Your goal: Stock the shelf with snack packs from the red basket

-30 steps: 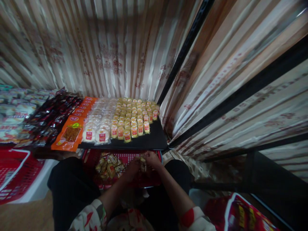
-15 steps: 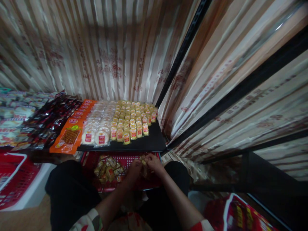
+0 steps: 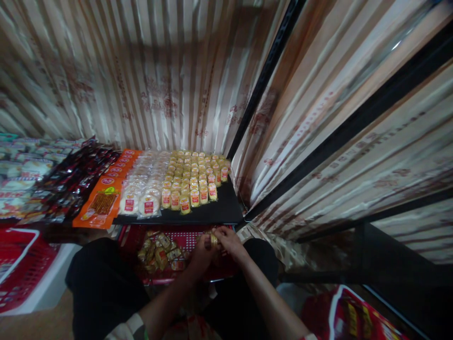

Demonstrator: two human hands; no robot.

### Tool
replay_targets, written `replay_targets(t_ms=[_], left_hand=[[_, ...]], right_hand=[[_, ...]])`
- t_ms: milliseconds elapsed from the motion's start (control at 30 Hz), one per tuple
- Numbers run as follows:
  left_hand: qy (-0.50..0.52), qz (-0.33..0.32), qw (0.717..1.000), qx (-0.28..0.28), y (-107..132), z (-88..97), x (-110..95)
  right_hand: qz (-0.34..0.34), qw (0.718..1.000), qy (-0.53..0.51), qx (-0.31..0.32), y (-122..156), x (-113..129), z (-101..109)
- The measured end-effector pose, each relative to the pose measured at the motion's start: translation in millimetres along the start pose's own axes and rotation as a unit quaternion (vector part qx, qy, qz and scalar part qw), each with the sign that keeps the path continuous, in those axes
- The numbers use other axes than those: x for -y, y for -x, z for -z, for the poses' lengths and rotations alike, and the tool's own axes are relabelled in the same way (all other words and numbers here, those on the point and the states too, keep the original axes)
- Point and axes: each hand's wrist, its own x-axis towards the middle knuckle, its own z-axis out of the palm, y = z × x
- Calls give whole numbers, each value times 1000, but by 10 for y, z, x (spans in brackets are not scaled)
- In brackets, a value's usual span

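Taking my head view as a clock face with twelve at the top, I start at nine o'clock, where white packets [image 3: 30, 172] and then dark packets [image 3: 79, 182] lie side by side on the bench [image 3: 228, 208]. Below the white ones, at eight, I have a red basket [image 3: 26, 274] with a white handle. Between eight and nine come the orange bags [image 3: 101, 208], the round white cakes [image 3: 148, 204] and the yellow packs [image 3: 191, 189], all laid out in order, so I judge that part done; the front edge of the yellow packs runs uneven. Toward half past seven, loose gold packs [image 3: 161, 252] sit heaped in the middle basket [image 3: 130, 243], and I count those as left, though I cannot tell how many. Near six, above that basket's right part, my left hand [image 3: 203, 255] has its fingers closed on one small gold pack [image 3: 213, 238], while my right hand [image 3: 230, 242] pinches it from the other side; I cannot tell whether its wrapper is open. Past four o'clock stands the right basket [image 3: 354, 309], holding red packages.
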Motion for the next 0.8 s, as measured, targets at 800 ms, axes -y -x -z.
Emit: replay_targets(t_ms=[800], left_hand=[[-73,-106,987,-96,-237,-67,-590]], right_hand=[[169,962,-185,-105,118,-33,107]])
